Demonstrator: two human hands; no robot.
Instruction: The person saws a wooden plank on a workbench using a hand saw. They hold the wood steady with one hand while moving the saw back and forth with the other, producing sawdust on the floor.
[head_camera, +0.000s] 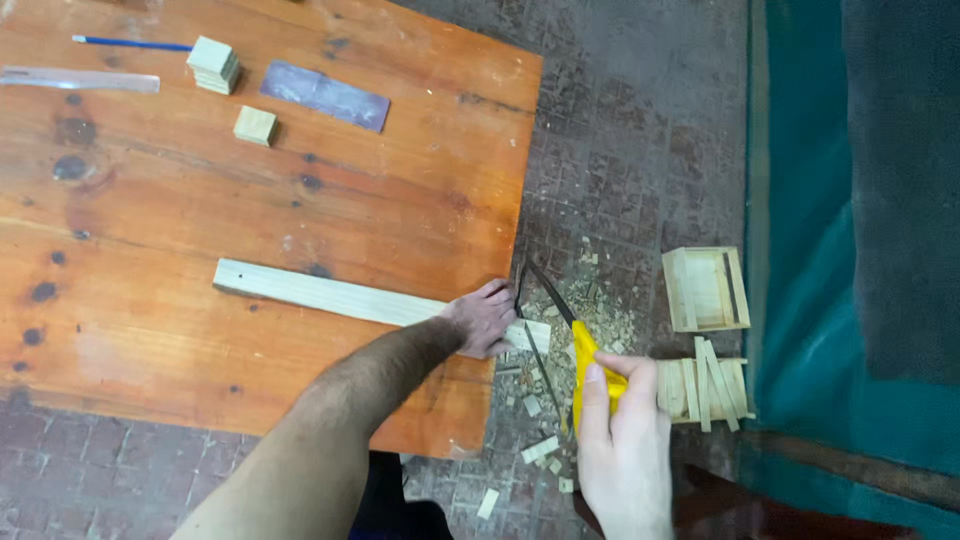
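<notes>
The saw's blade (548, 291) is thin and dark against the floor and hard to follow, and where it meets the wood is hidden behind the left hand (483, 318); the ruler (80, 79) runs off the left edge of view. The bench (180, 210) is orange-brown varnished timber with dark knots, standing on a worn patterned floor (640, 150) littered with sawdust and small offcuts (540, 450) just beyond the bench's right edge. A teal sheet (810, 250) hangs along the right. On the floor sit a small slatted wooden crate (706, 288) and, near it, a loose stack of slats (705, 388). At the bench's far end lie a blue pencil (130, 43), a stack of small wooden squares (214, 64), a single square block (255, 125) and a sheet of sandpaper (325, 95). The left hand presses flat, fingers spread, on the long pale wooden strip (320, 293), whose end overhangs the bench edge. The right hand (625, 450) is wrapped tight round the saw's yellow handle (592, 375), forefinger stretched along it.
</notes>
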